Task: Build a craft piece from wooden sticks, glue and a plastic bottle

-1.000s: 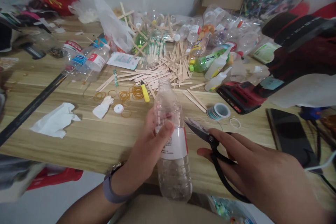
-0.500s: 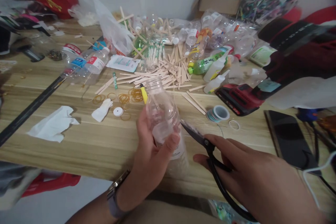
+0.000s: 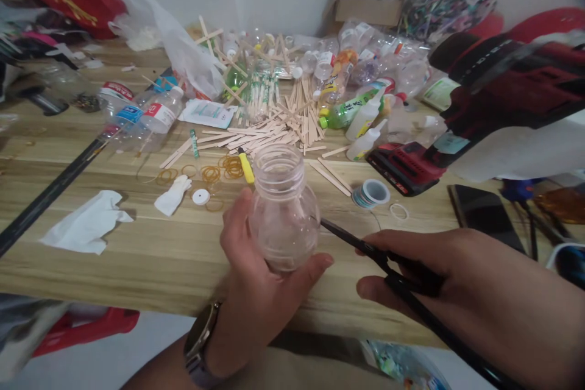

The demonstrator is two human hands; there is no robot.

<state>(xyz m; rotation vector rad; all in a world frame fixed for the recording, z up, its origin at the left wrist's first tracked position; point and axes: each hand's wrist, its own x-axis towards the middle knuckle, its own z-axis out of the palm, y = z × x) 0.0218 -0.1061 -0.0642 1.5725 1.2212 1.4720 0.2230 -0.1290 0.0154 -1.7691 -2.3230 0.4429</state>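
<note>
"Clear bottle [image 3: 283, 222]: position?"

"Centre of frame, neck up, mouth tipped toward the camera."

"Across from the left, then."

"Dark bar [image 3: 50, 195] slanting in from the left edge. White tissue [image 3: 89, 222], crumpled, lower left. Rubber bands [image 3: 210, 174] left of centre; yellow-handled tool [image 3: 245, 167] just right of them."

"Left hand [image 3: 265, 286]?"

"Lower centre, watch [image 3: 200, 332] at wrist. Wrapped round the bottle, fingers on its left side, thumb at the right."

"Right of that?"

"Spool [image 3: 371, 193]. Below it, black scissors [image 3: 375, 253], tip just beside the bottle's right side; contact, cannot tell."

"Right hand [image 3: 475, 280]?"

"Lower right, gripping the scissors."

"Far right?"

"Phone [image 3: 484, 213]; above it, red-and-black power tool [image 3: 498, 91], upper right."
</note>
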